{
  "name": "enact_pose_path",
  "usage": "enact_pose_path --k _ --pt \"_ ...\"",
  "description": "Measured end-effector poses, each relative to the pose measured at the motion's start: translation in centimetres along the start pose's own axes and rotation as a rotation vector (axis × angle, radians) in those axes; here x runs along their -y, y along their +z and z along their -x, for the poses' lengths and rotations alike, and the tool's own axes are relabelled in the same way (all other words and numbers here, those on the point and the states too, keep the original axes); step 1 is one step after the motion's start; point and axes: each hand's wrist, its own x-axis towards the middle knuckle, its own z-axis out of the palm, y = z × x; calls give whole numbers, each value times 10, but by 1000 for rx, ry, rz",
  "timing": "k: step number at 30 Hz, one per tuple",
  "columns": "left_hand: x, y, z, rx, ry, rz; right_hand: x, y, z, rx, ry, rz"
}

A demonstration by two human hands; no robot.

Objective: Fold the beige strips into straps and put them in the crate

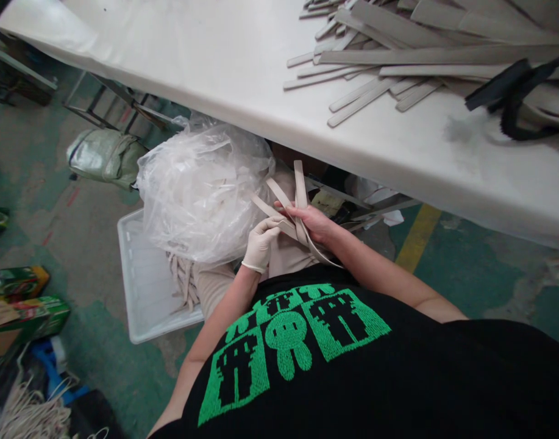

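Our bare right hand [313, 224] is clenched around a bundle of beige strips [300, 189], whose ends fan out above the fist and trail below it. Our gloved left hand [261, 242] pinches one of them just left of that grip. The clear plastic bag [201, 189] and white tray [139, 268] lie farther left, and the table [215, 55] is above.

Strips [299, 201]: a small bundle of flat, narrow, pale beige bands, limp and flexible. It is held below the edge of the bench [206, 67], clasped in the bare right grip [313, 222]. Three free ends fan out above it, one upright and two slanting up-left. The gloved left grip [261, 244] pinches the lowest. The tails curve down past the right wrist.
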Motion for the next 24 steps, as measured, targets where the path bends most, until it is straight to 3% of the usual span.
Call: enact_pose_path --k 4,10,14,19,24 --pt "-2 -9 0 -26 -12 120 7 1 0 33 51 33" --pt "-23 -23 6 -52 142 -152 6 2 7 71 33 281" --pt "-41 -41 8 -187 193 -94 12 -3 10 73 46 343" --pt "-42 -52 11 -282 83 5 26 -1 11 77 -133 367" --pt "-35 -51 2 -301 26 84 32 8 17 41 -283 770"
